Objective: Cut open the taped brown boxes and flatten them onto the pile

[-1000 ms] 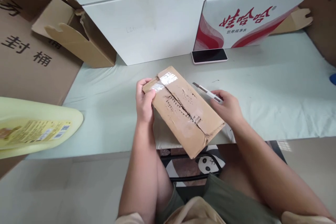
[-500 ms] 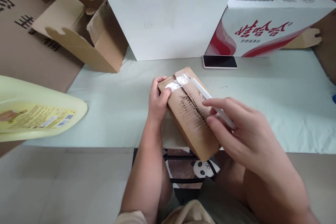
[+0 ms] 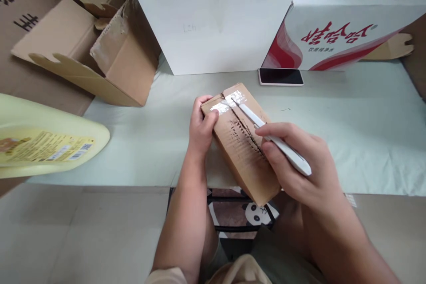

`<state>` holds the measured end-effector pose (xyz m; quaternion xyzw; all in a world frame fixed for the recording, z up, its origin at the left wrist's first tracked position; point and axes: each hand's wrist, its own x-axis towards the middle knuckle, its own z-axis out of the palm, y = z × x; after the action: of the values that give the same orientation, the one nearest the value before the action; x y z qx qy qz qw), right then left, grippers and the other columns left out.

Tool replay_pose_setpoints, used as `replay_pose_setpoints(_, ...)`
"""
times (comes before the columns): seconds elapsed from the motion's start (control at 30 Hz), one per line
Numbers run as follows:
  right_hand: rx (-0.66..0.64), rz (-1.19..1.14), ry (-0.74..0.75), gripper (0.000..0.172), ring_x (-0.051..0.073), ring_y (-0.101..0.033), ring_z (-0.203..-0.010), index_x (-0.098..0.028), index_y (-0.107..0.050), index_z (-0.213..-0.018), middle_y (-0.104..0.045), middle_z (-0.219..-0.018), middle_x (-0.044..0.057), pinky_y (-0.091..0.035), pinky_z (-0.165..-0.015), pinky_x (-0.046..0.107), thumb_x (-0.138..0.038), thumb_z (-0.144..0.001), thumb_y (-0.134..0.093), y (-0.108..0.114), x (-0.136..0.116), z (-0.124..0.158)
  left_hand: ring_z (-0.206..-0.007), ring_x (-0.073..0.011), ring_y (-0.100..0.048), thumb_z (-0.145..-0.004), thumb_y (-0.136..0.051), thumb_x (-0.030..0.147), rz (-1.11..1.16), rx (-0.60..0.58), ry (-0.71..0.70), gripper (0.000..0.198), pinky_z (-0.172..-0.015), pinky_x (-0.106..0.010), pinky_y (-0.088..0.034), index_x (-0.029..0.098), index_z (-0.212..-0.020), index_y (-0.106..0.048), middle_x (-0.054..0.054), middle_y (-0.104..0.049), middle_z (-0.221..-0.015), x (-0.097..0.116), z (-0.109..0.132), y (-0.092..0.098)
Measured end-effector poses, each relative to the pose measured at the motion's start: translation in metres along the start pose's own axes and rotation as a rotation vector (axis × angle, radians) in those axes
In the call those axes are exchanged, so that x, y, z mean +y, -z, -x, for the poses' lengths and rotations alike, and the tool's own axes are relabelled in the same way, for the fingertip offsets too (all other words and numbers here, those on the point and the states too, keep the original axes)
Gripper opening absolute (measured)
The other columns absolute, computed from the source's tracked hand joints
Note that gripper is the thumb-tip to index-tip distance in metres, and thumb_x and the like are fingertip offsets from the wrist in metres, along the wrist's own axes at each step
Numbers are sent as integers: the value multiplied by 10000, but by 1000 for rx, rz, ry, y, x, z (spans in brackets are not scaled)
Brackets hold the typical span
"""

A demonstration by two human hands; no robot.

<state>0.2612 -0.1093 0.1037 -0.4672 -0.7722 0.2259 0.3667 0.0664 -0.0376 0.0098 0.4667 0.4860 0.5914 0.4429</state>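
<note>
A small brown cardboard box lies tilted at the table's front edge, its near corner jutting past it. My left hand grips the box's far left corner, thumb on top and fingers around the side. Shiny tape crosses the far end of the lid, and a ragged, perforated seam runs along the middle. In my right hand is a white utility knife, held between thumb and fingers. Its tip is at the tape where the seam meets it; whether the blade has cut in, I cannot tell.
A phone lies beyond the box, before stacked white cartons and a red-and-white carton. Open cardboard boxes stand at the back left. A yellow bottle lies at the left. Pale green cloth covers the table.
The knife has moved slightly toward the tape, and its handle now shows more fully in my right hand. My left hand keeps its hold on the box. The view has shifted a little.
</note>
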Motion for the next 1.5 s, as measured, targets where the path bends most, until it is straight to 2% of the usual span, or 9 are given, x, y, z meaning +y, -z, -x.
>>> replay_pose_setpoints(0.17,-45,42,-41,178,187,-760,-792,-263,-706,-1148,-803,-970,20,-569,-668,292,-248,-1032,-573,-4,2,-1,-972,-244,-630,-813,-661,442,-2,-19,0,339,-919,-374,-525,265,-1081,-554,-33,-644,-1013,-1,1,2)
replay_pose_setpoints(0.33,13,75,-47,194,189,-777,-771,-253,-719,-1152,-819,-966,18,-556,-646,294,-251,-1027,-571,-8,2,0,-985,-243,-639,-795,-694,460,7,-6,15,366,-931,-380,-532,259,-1078,-576,-40,-672,-1041,0,2,3)
replay_pose_setpoints(0.47,13,110,-37,203,185,-774,-731,-250,-721,-1158,-826,-947,15,-542,-617,297,-261,-1025,-567,-9,2,1,-992,-246,-646,-808,-689,476,0,-13,7,371,-926,-382,-540,263,-1092,-582,-40,-678,-1051,0,2,3)
replay_pose_setpoints(0.7,15,130,-48,217,202,-800,-794,-250,-738,-1164,-839,-975,27,-563,-648,300,-266,-1032,-566,-11,2,1,-994,-244,-656,-827,-690,471,-4,-18,1,362,-916,-379,-549,262,-1101,-580,-45,-691,-1066,-3,2,2)
replay_pose_setpoints(0.9,36,136,-57,231,189,-784,-741,-244,-761,-1138,-836,-945,20,-542,-614,281,-219,-998,-579,-12,2,1,-995,-248,-649,-804,-686,503,-16,-17,8,405,-917,-391,-542,260,-1104,-563,-51,-682,-1074,-3,2,3)
replay_pose_setpoints(1.1,15,187,-93,252,168,-729,-607,-252,-798,-1130,-823,-854,3,-443,-505,266,-228,-975,-602,-12,1,-4,-983,-247,-640,-804,-685,529,-22,-24,1,425,-905,-390,-541,265,-1112,-555,-50,-672,-1066,-2,3,3)
replay_pose_setpoints(1.3,58,114,-130,245,158,-718,-575,-233,-810,-1079,-819,-822,9,-467,-512,259,-226,-955,-598,-12,2,0,-961,-240,-639,-782,-707,525,0,-13,10,440,-874,-377,-540,257,-1101,-567,-48,-682,-1038,-1,4,1)
replay_pose_setpoints(1.5,27,166,-110,268,148,-662,-504,-250,-816,-1110,-790,-746,-1,-433,-484,263,-240,-954,-598,-15,1,-3,-952,-231,-641,-800,-696,510,6,-9,-11,417,-869,-371,-547,256,-1104,-566,-42,-679,-1038,-2,4,0)
